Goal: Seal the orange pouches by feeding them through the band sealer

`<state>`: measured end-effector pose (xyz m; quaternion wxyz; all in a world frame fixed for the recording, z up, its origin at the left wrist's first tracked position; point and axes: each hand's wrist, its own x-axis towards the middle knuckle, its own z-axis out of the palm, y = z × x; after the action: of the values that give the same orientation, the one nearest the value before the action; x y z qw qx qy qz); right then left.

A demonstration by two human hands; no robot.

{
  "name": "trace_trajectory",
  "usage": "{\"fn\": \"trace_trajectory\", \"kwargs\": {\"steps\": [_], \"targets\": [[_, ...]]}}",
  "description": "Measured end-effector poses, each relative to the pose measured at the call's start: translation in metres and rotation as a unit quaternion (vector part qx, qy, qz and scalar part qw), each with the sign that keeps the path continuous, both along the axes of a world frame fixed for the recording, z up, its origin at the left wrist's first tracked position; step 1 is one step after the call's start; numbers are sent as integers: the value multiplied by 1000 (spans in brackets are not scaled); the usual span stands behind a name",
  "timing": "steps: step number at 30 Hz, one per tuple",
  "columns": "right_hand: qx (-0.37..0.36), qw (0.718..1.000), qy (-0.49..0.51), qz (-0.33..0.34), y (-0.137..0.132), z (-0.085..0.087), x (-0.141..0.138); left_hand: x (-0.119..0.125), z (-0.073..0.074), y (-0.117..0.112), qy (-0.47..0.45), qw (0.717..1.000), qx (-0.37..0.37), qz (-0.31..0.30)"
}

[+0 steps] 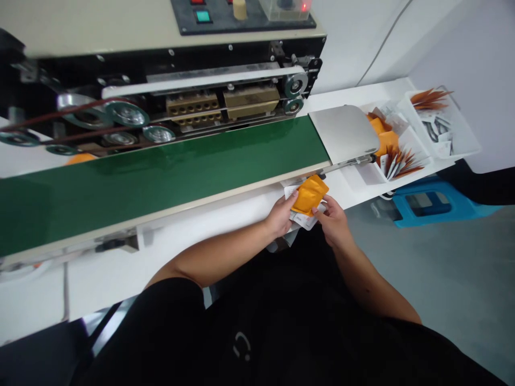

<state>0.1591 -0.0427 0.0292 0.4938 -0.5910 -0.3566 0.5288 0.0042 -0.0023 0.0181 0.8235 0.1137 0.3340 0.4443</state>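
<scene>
Orange pouch [310,194], white packet [304,220] partly hidden behind

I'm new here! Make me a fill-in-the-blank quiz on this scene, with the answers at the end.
1. The packet on top in the left hand and right hand is ____ in colour.
2. The conveyor belt is coloured ____.
3. The metal plate sits at the belt's ____ end in the picture.
4. The stool is ____.

Missing words: orange; green; right; blue.

both bare forearms [227,254] angle inward, the hands [279,215] close together, each pinching.
</scene>
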Motion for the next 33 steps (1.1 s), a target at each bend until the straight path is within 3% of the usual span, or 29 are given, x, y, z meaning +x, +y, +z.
{"fn": "trace_trajectory", "kwargs": {"steps": [5,10,15,18,21,24,27,33], "targets": [[16,999,-12,-34,-1,-2,6,-2,2,-2,13,999,16,26],[-16,998,-61,30,0,-4,21,-6,8,-10,27,997,73,4],[-16,991,-107,84,4,-4,35,-5,4,-11,44,995,88,7],[-9,993,-80,90,6,-3,36,-3,0,-11,75,992,96,19],[-12,999,-18,45,6,-3,31,-1,1,-10,70,993,83,42],[-45,996,74,-2,3,-2,23,0,3,-8,50,995,63,62],[-90,988,127,6,-1,1,17,0,3,-7,45,995,54,75],[-122,990,59,49,-6,11,27,0,5,-7,36,995,60,76]]}}
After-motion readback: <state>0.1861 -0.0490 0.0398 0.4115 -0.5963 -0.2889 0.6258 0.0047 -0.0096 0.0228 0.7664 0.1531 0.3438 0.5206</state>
